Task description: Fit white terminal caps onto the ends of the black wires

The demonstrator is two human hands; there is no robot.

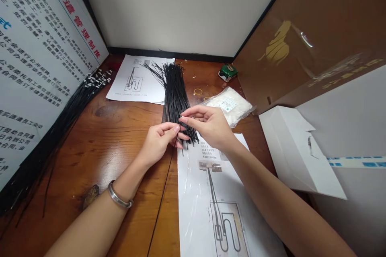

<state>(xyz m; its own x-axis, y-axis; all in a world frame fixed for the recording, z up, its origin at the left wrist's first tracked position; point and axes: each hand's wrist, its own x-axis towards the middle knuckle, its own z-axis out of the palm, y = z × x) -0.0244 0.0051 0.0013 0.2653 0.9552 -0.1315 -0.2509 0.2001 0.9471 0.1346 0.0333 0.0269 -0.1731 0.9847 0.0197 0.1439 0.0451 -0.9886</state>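
My left hand point(163, 138) is closed in a pinch on a thin black wire point(164, 194), which trails down over the table toward the near edge. Close beside it, my right hand point(208, 124) also pinches, its fingertips almost meeting the left ones. Whatever sits between those right fingertips is tiny and I cannot make it out. Just behind both hands lies a thick bundle of black wires point(175, 92), partly covered by them. A clear bag of small white pieces point(230, 106) rests right of the bundle.
A printed drawing sheet point(193, 209) lies in front, another paper point(120, 88) behind left. More black wires with white ends point(75, 108) lean along the left board. A green tape measure point(227, 72), a yellow rubber band point(198, 92) and a white box point(298, 148) are to the right.
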